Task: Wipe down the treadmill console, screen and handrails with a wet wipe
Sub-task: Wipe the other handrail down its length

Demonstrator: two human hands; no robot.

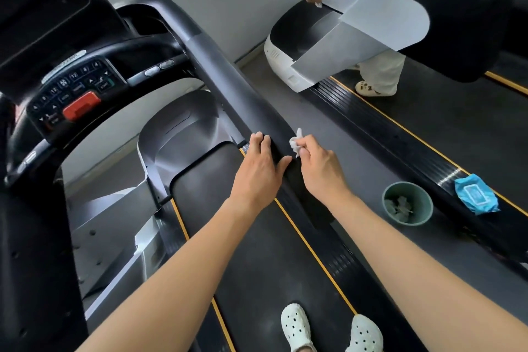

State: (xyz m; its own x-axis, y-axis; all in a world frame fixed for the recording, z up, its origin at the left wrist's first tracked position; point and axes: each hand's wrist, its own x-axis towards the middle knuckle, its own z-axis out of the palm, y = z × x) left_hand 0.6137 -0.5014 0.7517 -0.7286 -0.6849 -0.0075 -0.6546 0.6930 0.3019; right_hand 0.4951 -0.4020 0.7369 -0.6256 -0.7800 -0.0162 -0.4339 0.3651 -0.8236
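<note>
The treadmill's right handrail (228, 77) is a thick dark bar running from the console down toward me. My left hand (261, 166) grips its near end, fingers over the inner side and thumb across the top. My right hand (317, 166) pinches a crumpled white wet wipe (295, 144) against the rail's outer side, just beyond the left hand. The console (71, 94) with numbered buttons and a red stop key sits at the left. The dark screen (37, 3) fills the upper left corner.
A green bin (408, 200) holding used wipes stands on the floor to the right. A blue wipe pack (475, 194) lies on the neighbouring treadmill's side rail. Another person (380, 74) wipes that treadmill at upper right. My white clogs (295, 326) stand on the belt.
</note>
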